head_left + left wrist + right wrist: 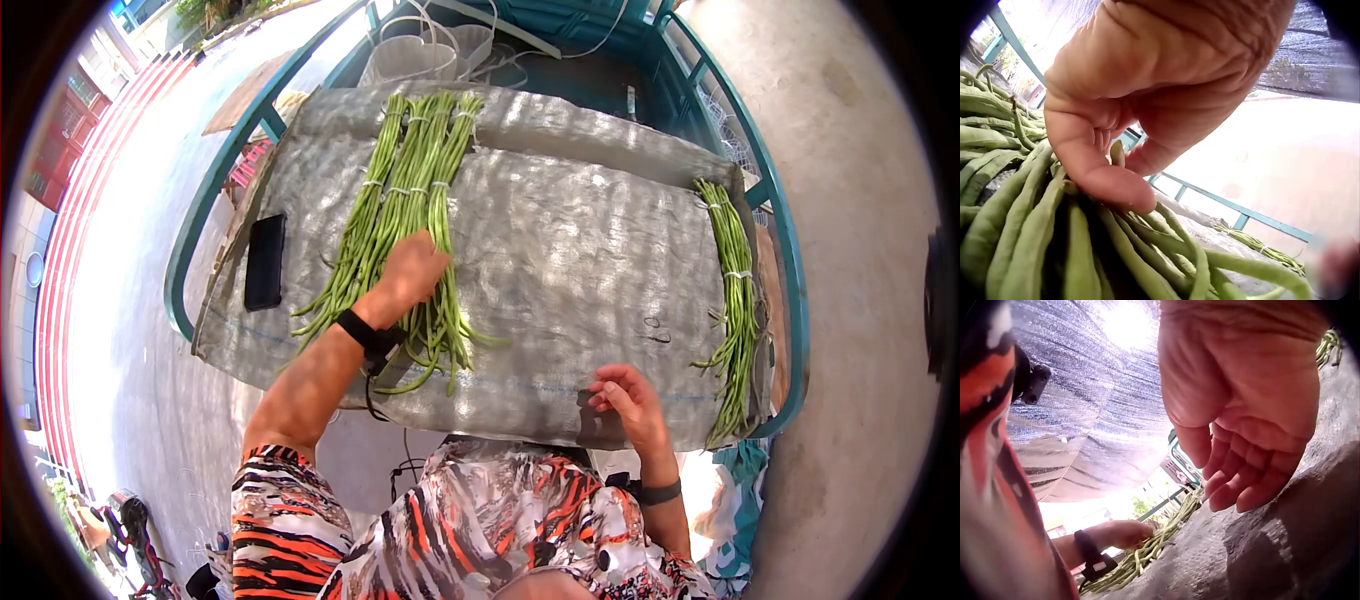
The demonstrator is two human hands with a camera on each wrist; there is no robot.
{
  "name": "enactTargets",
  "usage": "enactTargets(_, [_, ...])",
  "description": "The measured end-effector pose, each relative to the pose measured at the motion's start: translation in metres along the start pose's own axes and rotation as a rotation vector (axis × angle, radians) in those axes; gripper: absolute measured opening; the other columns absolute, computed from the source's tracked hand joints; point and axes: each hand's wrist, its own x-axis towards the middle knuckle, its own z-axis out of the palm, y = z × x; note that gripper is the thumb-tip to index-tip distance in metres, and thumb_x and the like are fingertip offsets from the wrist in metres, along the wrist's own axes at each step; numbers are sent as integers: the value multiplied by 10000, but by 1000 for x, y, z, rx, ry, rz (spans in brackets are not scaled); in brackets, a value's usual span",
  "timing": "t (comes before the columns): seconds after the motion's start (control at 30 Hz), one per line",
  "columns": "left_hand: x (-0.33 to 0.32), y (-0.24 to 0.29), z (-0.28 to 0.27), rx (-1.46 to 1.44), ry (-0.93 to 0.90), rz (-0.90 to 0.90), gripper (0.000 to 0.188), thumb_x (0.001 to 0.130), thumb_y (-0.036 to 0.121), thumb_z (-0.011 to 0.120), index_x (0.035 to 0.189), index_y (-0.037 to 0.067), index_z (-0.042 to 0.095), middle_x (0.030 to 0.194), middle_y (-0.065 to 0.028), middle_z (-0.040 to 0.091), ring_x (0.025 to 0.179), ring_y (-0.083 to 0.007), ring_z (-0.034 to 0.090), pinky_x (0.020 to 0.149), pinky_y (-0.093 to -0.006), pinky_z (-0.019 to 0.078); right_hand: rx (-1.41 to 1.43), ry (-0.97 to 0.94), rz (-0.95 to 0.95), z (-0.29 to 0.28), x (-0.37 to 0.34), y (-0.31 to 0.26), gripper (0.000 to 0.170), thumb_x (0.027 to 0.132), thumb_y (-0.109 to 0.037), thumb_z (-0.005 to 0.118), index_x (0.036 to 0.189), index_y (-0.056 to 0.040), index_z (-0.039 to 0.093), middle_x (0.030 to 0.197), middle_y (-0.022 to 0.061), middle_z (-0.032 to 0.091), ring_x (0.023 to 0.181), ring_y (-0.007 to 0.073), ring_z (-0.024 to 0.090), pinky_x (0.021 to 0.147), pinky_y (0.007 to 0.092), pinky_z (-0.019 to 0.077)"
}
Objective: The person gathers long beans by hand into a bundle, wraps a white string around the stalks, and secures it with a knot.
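Bundles of long green beans (405, 205), tied with pale bands, lie side by side on a grey woven sheet (570, 260). My left hand (415, 268) is over their lower half. In the left wrist view, its thumb and forefinger pinch a long bean (1117, 153), whose tip pokes up between them; more beans spread loosely below. My right hand (632, 405) hovers by the sheet's near edge, holding nothing, its fingers loosely bent in the right wrist view. Further right lies another tied bundle of long beans (735, 300).
A black phone (265, 262) lies left of the beans. Teal rails (785, 270) of a cart bed run along both sides of the sheet. Behind it, white bags (410, 60) sit in the bed. A wrist strap with a small camera (375, 340) is on my left wrist.
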Motion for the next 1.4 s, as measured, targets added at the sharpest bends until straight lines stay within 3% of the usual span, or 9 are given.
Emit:
enactTargets(0.2, [-3, -18, 17, 418, 262, 348, 271, 831, 109, 572, 1025, -24, 439, 1014, -309, 563, 836, -456, 591, 694, -514, 480, 20, -31, 32, -16, 12, -9, 257, 938, -167, 574, 1151, -24, 554, 975, 72, 647, 825, 129, 616, 733, 253, 488])
enactTargets(0.33, [7, -20, 20, 392, 303, 297, 268, 864, 176, 580, 985, -36, 467, 892, -283, 606, 790, -431, 606, 684, -497, 487, 56, -22, 43, -25, 16, -16, 263, 937, -169, 578, 1148, -15, 550, 982, 72, 644, 826, 130, 614, 742, 254, 486])
enactTargets(0.43, [17, -8, 14, 37, 197, -35, 254, 875, 192, 567, 955, -39, 503, 760, -242, 628, 703, -426, 608, 681, -489, 484, 57, -19, 60, -28, 19, -21, 265, 936, -171, 581, 1144, -11, 549, 983, 73, 643, 827, 126, 610, 746, 253, 485])
enactTargets(0.57, [20, -1, 4, -78, 156, -86, 274, 872, 232, 581, 914, -39, 581, 732, -224, 634, 689, -393, 617, 655, -453, 485, 46, -34, 57, -27, 22, -22, 262, 938, -170, 578, 1144, -10, 546, 985, 73, 644, 834, 121, 605, 751, 251, 486])
enactTargets(0.7, [39, -24, 17, 317, 369, 90, 295, 812, 280, 626, 931, 9, 632, 881, -175, 664, 865, -341, 624, 736, -431, 477, 29, -54, 79, -25, 25, -18, 249, 942, -159, 569, 1142, -12, 546, 983, 73, 644, 829, 116, 601, 754, 248, 487])
enactTargets(1.03, [39, -14, 8, 138, 313, 2, 292, 764, 278, 631, 859, 4, 597, 827, -182, 648, 809, -354, 614, 726, -430, 464, 48, -17, 108, -20, 30, -15, 218, 935, -128, 571, 1125, -20, 566, 975, 64, 643, 828, 116, 603, 748, 252, 495])
enactTargets(1.2, [21, -1, 7, 471, 205, 104, 468, 819, 168, 509, 1241, -22, 438, 856, -225, 644, 797, -402, 616, 713, -508, 461, 65, -21, 80, -17, 27, -20, 217, 939, -132, 570, 1129, -26, 566, 977, 66, 642, 839, 119, 610, 748, 250, 496])
enactTargets(1.3, [9, 13, 6, 486, 186, 97, 510, 793, 159, 546, 1263, -7, 434, 873, -236, 642, 803, -408, 618, 732, -502, 469, 93, 1, 62, -19, 28, -19, 215, 947, -123, 560, 1138, -24, 559, 982, 69, 647, 833, 117, 612, 743, 245, 495])
enactTargets(1.4, [34, -23, 4, 242, 140, 120, 294, 760, 210, 594, 948, -16, 576, 809, -214, 635, 754, -383, 605, 685, -453, 464, 101, -9, 67, -19, 30, -21, 211, 946, -108, 553, 1138, -19, 556, 980, 62, 644, 853, 112, 609, 762, 248, 501])
